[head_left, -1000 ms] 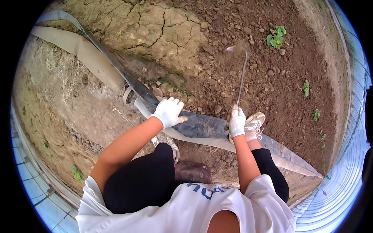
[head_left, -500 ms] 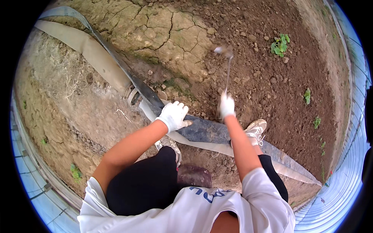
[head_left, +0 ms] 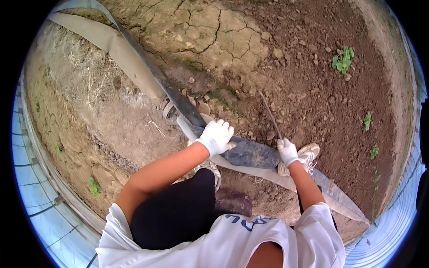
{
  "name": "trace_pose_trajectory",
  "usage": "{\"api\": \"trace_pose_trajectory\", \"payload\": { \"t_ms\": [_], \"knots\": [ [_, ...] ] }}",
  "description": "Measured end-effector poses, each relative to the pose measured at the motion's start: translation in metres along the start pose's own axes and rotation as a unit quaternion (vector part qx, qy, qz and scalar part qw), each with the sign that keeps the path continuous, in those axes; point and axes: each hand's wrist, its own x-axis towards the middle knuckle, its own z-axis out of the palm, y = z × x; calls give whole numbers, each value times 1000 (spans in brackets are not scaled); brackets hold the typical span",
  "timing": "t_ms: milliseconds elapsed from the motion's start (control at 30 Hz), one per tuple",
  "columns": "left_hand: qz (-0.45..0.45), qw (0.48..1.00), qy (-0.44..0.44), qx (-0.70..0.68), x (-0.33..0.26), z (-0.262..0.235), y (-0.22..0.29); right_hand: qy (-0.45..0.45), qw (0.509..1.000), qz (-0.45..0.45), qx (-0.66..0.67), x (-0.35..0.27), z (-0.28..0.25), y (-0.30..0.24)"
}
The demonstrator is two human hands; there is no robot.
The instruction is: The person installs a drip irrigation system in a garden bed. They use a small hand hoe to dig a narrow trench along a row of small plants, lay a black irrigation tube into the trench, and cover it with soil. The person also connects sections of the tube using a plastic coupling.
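Observation:
My right hand (head_left: 287, 151), in a white glove, is closed round the handle of a small hand hoe (head_left: 271, 115). Its thin shaft slants forward and left over the brown soil; the head cannot be made out against the dirt. White-gloved too, my left hand (head_left: 217, 137) is closed over the edge of a flat black hose (head_left: 252, 153). This hose runs from the far left, under that hand, toward the lower right. A pale tan hose (head_left: 134, 63) lies alongside it, with a ring-shaped coupling (head_left: 169, 110) just beyond my left hand.
Loose, cloddy soil (head_left: 308, 98) lies ahead and right, with a green seedling (head_left: 343, 60) and smaller plants (head_left: 367, 121) along it. Cracked dry earth (head_left: 214, 33) is farther off. My right shoe (head_left: 309, 156) stands beside the hose. Sheeted walls curve along both sides.
The hoe's head, raised and blurred before, has swung down toward the soil. My right hand has come back nearer my right shoe. The left hand keeps its place on the black hose.

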Motion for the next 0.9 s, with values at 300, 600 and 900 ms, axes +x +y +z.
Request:
{"api": "trace_pose_trajectory", "payload": {
  "t_ms": [300, 600, 900],
  "knots": [
    [-41, 997, -65, 28, 11, -12, -6, -33, 984, -174, -11, 48, -17, -102],
    [2, 999, 20, 49, -31, -22, 28, -60, 975, -74, -200, 41, -53, 1],
    [20, 997, 70, 38, -30, -22, 24, 41, 978, -98, -177, -3, -91, 62]
  ]
}}
